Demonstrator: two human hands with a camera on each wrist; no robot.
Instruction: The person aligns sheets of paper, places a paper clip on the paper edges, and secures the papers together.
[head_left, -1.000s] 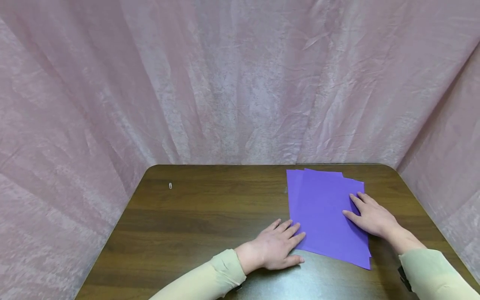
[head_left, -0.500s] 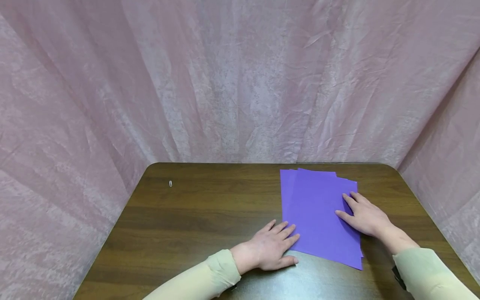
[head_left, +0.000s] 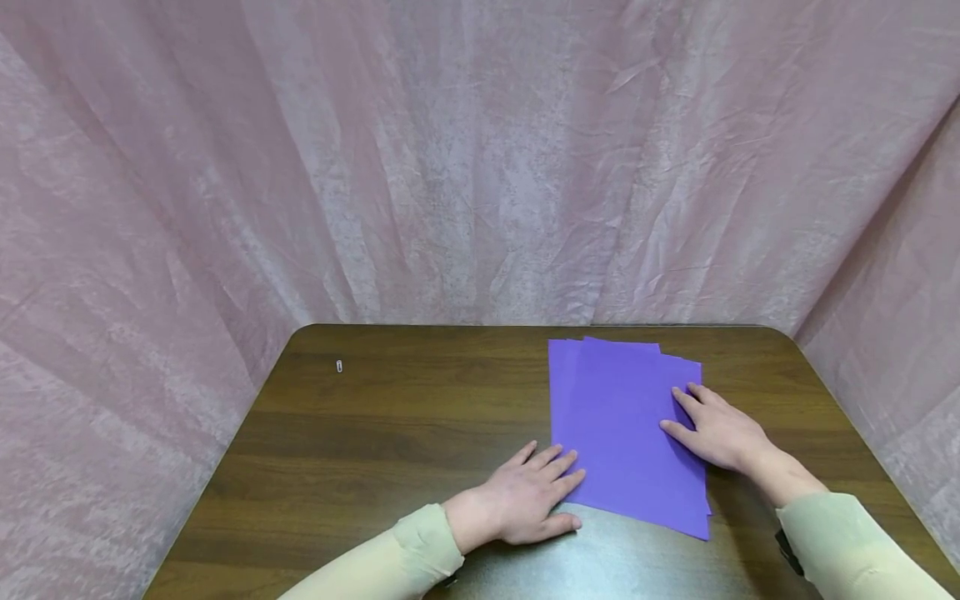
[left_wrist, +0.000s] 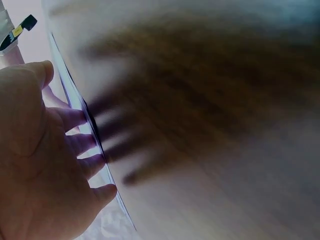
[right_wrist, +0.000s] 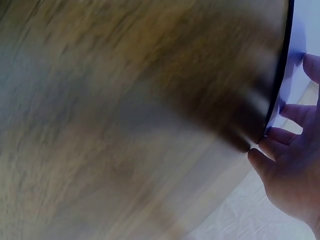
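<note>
Although their edges do not line up, purple sheets (head_left: 622, 425) lie flat on the table (head_left: 405, 417)

Seen from the head camera, the pile sits right of the table's middle, its far edge near the table's far rim. At least three layers show — the top one askew, others peeking out at upper left, upper right and lower right.

Left hand (head_left: 525, 500): fingers straight and slightly spread, some tips touching the near left corner of the pile, thumb out over bare wood just below the near edge. Grips nothing. Its wrist view shows fingertips meeting the paper's edge (the fingers' shadows blur across the wood).

Right hand (head_left: 720, 429): fingers extended and apart, tips on the right margin, toward the far end. No grasp here either — its wrist view also has fingertips at the paper's edge.

Far left, well apart from the paper: a small pale item, apparently a paper clip (head_left: 339, 366). Pale green-to-cream sleeves (head_left: 840, 533) cover both forearms; a dark device (head_left: 789, 554) pokes from under the right cuff. Pink curtain (head_left: 480, 167) hangs behind and at both sides.
</note>
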